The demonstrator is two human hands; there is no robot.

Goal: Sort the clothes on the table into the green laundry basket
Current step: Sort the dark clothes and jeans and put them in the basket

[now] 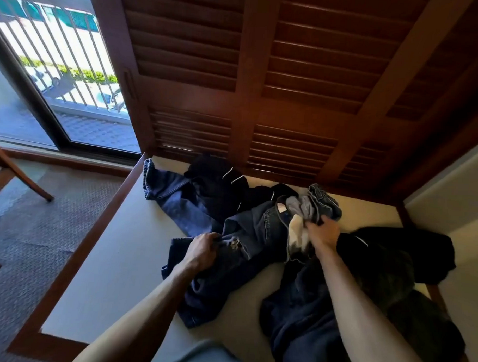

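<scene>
Denim jeans (246, 235) lie spread mid-table (116, 257) among dark garments. Left hand (203, 250) is closed on a leg fold; right hand (323, 229) pinches the waistband area. Best to bunch both ends together and lift clear before carrying. Green basket isn't in view.

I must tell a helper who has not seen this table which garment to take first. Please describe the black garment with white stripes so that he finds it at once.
Start at the brown louvered doors behind the table. The black garment lies at their foot, at the far edge of the pile, beyond both hands. Thin white stripes mark it; the blue jeans nearer the person have none.
</scene>
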